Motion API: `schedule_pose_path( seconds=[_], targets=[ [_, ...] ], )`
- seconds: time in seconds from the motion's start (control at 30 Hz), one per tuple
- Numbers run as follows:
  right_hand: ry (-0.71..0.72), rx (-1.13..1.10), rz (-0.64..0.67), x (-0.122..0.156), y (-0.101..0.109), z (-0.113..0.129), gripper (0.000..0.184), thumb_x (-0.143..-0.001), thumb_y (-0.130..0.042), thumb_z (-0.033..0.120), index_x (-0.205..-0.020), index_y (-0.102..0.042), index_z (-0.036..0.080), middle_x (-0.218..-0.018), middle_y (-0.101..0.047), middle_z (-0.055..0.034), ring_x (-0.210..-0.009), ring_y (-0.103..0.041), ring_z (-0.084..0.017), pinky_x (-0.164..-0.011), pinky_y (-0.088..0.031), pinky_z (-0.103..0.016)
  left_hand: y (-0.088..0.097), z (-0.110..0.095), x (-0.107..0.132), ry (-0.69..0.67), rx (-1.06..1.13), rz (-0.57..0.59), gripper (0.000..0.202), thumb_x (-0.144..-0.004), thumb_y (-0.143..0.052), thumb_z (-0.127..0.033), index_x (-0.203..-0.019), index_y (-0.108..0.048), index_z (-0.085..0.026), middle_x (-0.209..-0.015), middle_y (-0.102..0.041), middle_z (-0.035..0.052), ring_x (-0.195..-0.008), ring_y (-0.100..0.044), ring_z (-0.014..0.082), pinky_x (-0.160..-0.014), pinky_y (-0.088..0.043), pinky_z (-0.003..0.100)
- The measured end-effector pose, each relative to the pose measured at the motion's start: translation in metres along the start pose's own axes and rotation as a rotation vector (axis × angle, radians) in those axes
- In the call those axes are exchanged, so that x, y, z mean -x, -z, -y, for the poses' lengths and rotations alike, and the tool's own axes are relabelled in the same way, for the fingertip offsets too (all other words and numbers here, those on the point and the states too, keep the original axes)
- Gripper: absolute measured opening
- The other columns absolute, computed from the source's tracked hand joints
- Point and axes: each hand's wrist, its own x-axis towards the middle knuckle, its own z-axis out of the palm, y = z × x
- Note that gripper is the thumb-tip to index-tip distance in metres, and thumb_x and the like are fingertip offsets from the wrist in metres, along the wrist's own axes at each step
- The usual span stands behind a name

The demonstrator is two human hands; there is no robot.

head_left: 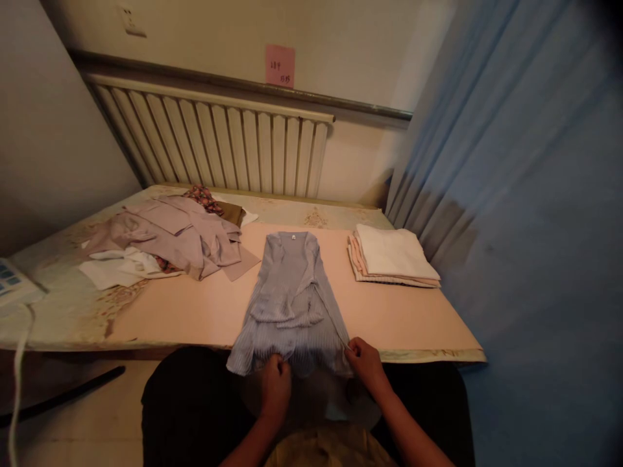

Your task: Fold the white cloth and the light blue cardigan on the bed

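Note:
A grey-blue ribbed cardigan [292, 285] lies front up on the table, its collar and small label away from me. Its lower hem hangs over the near table edge. My left hand [276, 383] is closed in a pinch at the hem, near the middle. At the right side, my right hand [365, 363] pinches a thin tie or edge of the cardigan that runs taut up to its front. The exact bit of cloth between the left fingers is hidden.
On the left lies a loose heap of mauve clothes [180, 233] with white and patterned pieces. A folded stack of white and peach cloth [394, 253] sits on the right. Behind are a radiator [243, 146] and wall; a blue curtain [511, 227] borders the right. A white cable [19, 383] hangs at left.

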Motion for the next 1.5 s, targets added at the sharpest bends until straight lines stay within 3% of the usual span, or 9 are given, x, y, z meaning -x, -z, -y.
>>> schedule_pose_path(
  seconds=[0.13,0.27,0.6,0.73,0.8,0.87,1.0,1.1,1.5],
  targets=[
    [-0.005,-0.009,0.0,0.0,0.001,0.0,0.016,-0.07,-0.048,0.034,-0.06,-0.043,0.023,-0.054,-0.042,0.0061,-0.055,-0.043,-0.013,-0.056,-0.028,-0.024,0.031,-0.008,-0.001,-0.169,0.023,-0.084,0.012,-0.077,-0.044,-0.026,-0.076,-0.054,-0.023,-0.081,-0.061,0.0038,-0.086,-0.057,0.0223,-0.082,-0.043,0.035],
    [-0.01,-0.012,-0.003,0.0,0.001,0.001,0.017,-0.07,-0.048,0.035,-0.059,-0.042,0.023,-0.054,-0.042,0.0058,-0.056,-0.042,-0.013,-0.056,-0.028,-0.024,0.052,-0.018,-0.003,-0.222,0.082,-0.078,0.015,-0.081,-0.043,-0.03,-0.079,-0.056,-0.023,-0.076,-0.062,0.001,-0.074,-0.058,0.0195,-0.072,-0.044,0.031],
    [-0.012,-0.011,0.006,0.0,0.003,0.002,0.015,-0.07,-0.047,0.033,-0.059,-0.041,0.023,-0.054,-0.041,0.0061,-0.056,-0.043,-0.013,-0.057,-0.029,-0.024,0.071,-0.017,0.009,-0.413,0.02,-0.144,0.021,-0.089,-0.044,-0.035,-0.078,-0.057,-0.022,-0.076,-0.061,0.0019,-0.074,-0.057,0.0185,-0.072,-0.043,0.031],
    [-0.014,-0.011,0.013,-0.001,0.003,0.001,0.015,-0.069,-0.047,0.033,-0.059,-0.043,0.023,-0.054,-0.042,0.0058,-0.056,-0.043,-0.013,-0.057,-0.03,-0.024,0.063,-0.012,0.016,-0.451,-0.074,0.073,0.017,-0.086,-0.047,-0.033,-0.083,-0.06,-0.022,-0.081,-0.063,0.0037,-0.079,-0.058,0.0205,-0.075,-0.043,0.033],
    [-0.013,-0.011,0.015,-0.001,0.003,0.001,0.015,-0.069,-0.047,0.034,-0.059,-0.042,0.023,-0.054,-0.041,0.0058,-0.056,-0.042,-0.013,-0.057,-0.03,-0.024,0.057,-0.007,0.015,-0.398,-0.098,0.29,0.014,-0.082,-0.052,-0.033,-0.084,-0.062,-0.023,-0.083,-0.064,0.0037,-0.08,-0.06,0.0214,-0.076,-0.045,0.034],
    [-0.009,-0.014,0.017,-0.001,0.003,0.0,0.016,-0.069,-0.047,0.035,-0.059,-0.042,0.023,-0.054,-0.041,0.0059,-0.056,-0.042,-0.013,-0.057,-0.03,-0.024,0.055,0.0,0.009,-0.288,-0.072,0.293,0.018,-0.08,-0.052,-0.036,-0.086,-0.062,-0.022,-0.086,-0.064,0.0051,-0.084,-0.061,0.0232,-0.08,-0.047,0.037],
    [-0.002,-0.024,0.016,0.0,0.002,-0.001,0.017,-0.068,-0.047,0.037,-0.059,-0.04,0.024,-0.055,-0.04,0.0057,-0.057,-0.042,-0.014,-0.057,-0.03,-0.024,0.067,0.013,-0.013,-0.169,0.002,-0.211,0.038,-0.083,-0.046,-0.045,-0.105,-0.055,-0.016,-0.108,-0.053,0.0123,-0.107,-0.052,0.029,-0.099,-0.042,0.046],
    [-0.004,-0.028,0.001,0.001,0.001,-0.002,0.018,-0.069,-0.047,0.038,-0.059,-0.04,0.024,-0.056,-0.04,0.0054,-0.058,-0.042,-0.014,-0.058,-0.03,-0.025,0.081,0.017,-0.029,-0.085,0.006,-0.331,0.047,-0.081,-0.047,-0.047,-0.113,-0.05,-0.012,-0.112,-0.047,0.0134,-0.116,-0.046,0.0308,-0.104,-0.039,0.048],
    [-0.021,-0.008,-0.036,0.01,0.008,0.001,0.012,-0.065,-0.046,0.033,-0.058,-0.043,0.024,-0.054,-0.042,0.0051,-0.056,-0.041,-0.014,-0.056,-0.031,-0.025,0.104,0.022,-0.047,0.133,0.022,-0.028,0.029,-0.074,-0.05,-0.038,-0.095,-0.055,-0.019,-0.081,-0.06,0.0035,-0.077,-0.061,0.0232,-0.076,-0.049,0.036]
  ],
)
